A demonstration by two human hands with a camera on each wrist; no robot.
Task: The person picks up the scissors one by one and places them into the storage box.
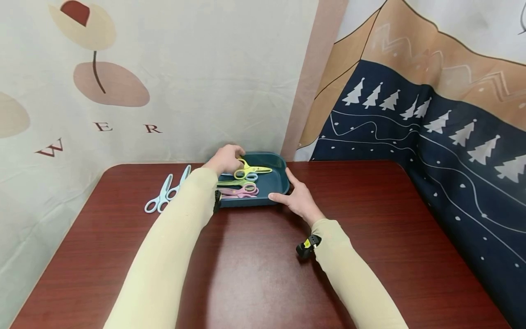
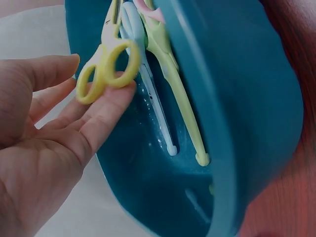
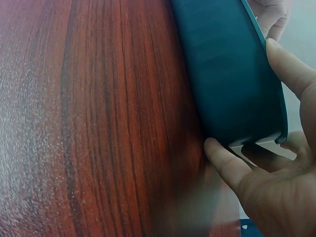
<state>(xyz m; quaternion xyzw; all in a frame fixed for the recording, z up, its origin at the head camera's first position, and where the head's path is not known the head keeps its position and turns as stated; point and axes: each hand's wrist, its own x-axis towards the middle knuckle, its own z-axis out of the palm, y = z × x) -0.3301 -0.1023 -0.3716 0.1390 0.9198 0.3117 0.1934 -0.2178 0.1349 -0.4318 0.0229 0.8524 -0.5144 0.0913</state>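
A dark teal tray point(image 1: 273, 180) sits at the table's back edge, with several scissors in it. My left hand point(image 1: 225, 160) reaches over its back left side and holds yellow scissors point(image 2: 111, 64) by the handle loops, fingers beneath them. Green scissors point(image 2: 173, 84) and light blue scissors point(image 2: 148, 74) lie beneath in the left wrist view; pink scissors point(image 1: 240, 191) lie near the front wall. My right hand point(image 1: 301, 199) grips the tray's front right corner, one digit at the rim and another low on the wall in the right wrist view.
Two pairs of pale blue scissors point(image 1: 163, 194) lie on the red-brown wooden table point(image 1: 255, 265) left of the tray, partly behind my left sleeve. A pale printed cloth point(image 1: 205, 91) hangs right behind the table. A navy cloth with white trees point(image 1: 431, 151) hangs along the right side.
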